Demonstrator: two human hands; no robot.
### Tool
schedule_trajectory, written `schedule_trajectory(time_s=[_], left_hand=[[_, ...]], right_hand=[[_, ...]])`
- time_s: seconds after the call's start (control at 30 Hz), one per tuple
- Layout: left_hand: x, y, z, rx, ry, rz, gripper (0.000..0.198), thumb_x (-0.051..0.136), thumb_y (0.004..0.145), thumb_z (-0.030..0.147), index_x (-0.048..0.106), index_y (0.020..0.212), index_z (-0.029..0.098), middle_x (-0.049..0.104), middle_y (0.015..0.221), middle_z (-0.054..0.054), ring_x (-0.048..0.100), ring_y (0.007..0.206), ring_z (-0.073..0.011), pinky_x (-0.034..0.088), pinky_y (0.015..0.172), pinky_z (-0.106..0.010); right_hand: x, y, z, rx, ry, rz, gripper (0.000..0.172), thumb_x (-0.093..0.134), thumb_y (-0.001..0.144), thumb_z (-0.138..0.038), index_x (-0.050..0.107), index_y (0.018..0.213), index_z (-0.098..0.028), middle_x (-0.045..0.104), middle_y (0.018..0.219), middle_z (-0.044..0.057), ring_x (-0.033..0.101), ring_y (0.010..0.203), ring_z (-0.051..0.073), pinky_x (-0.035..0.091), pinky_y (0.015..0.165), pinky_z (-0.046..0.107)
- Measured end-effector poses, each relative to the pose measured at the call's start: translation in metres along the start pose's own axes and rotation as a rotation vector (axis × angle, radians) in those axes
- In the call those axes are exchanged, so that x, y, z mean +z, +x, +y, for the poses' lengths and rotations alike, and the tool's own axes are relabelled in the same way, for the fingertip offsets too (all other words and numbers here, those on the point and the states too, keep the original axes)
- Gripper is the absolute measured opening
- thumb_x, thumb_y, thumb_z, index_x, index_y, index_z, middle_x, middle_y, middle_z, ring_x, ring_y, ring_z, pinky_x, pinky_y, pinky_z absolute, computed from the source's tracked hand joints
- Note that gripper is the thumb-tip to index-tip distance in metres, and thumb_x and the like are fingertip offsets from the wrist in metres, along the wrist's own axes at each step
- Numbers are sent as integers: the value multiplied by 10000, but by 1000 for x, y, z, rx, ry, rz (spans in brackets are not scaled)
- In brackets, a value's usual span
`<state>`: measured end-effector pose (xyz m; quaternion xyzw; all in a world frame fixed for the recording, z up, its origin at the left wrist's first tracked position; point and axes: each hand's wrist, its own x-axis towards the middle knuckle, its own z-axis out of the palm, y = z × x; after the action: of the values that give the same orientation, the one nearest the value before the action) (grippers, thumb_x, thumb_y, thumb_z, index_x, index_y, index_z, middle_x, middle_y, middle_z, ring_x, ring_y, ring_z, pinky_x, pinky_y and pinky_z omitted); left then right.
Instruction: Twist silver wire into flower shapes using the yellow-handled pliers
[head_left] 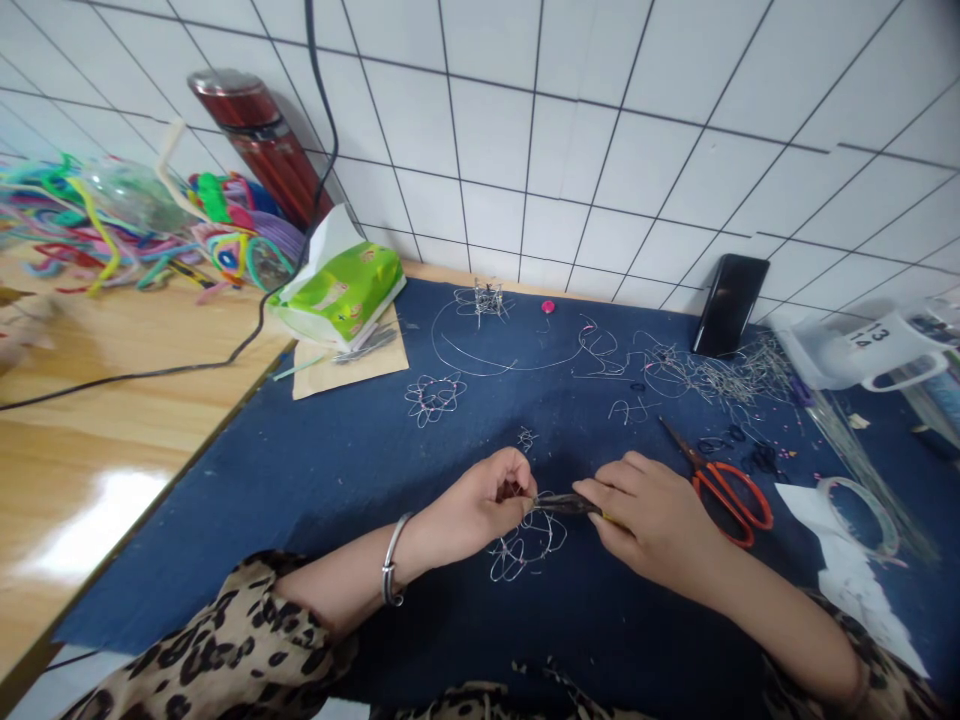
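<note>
My left hand is closed, its thumb and fingers pinching part of a looped wire ornament with small pink beads. In my right hand is a pair of pliers, dark-jawed with a bit of yellow at the handle. The jaws point left and meet the wire right at my left fingertips. Below the hands the ornament's silver loops hang or rest just over the blue mat; I cannot tell which. A finished-looking ring of wire loops lies on the mat to the upper left.
Orange-handled scissors lie to the right, near a tangle of wire pieces. A phone leans on the tiled wall. At the back left stand a tissue pack and a red thermos. A white mug is far right.
</note>
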<state>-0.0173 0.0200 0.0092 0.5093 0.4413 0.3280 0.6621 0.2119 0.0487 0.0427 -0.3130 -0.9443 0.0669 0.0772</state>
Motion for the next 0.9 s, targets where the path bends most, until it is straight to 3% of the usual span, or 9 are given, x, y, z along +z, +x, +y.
schedule_trajectory(time_s=[0.9], left_hand=[[2, 1, -3, -23, -67, 49, 139, 521, 765, 101, 410, 791, 180, 530, 757, 22, 384, 509, -55, 298, 466, -203]], right_hand=[[4, -3, -6, -74, -298, -18, 323, 461, 859, -210, 539, 1171, -182, 584, 905, 58, 418, 771, 193, 326, 636, 345]])
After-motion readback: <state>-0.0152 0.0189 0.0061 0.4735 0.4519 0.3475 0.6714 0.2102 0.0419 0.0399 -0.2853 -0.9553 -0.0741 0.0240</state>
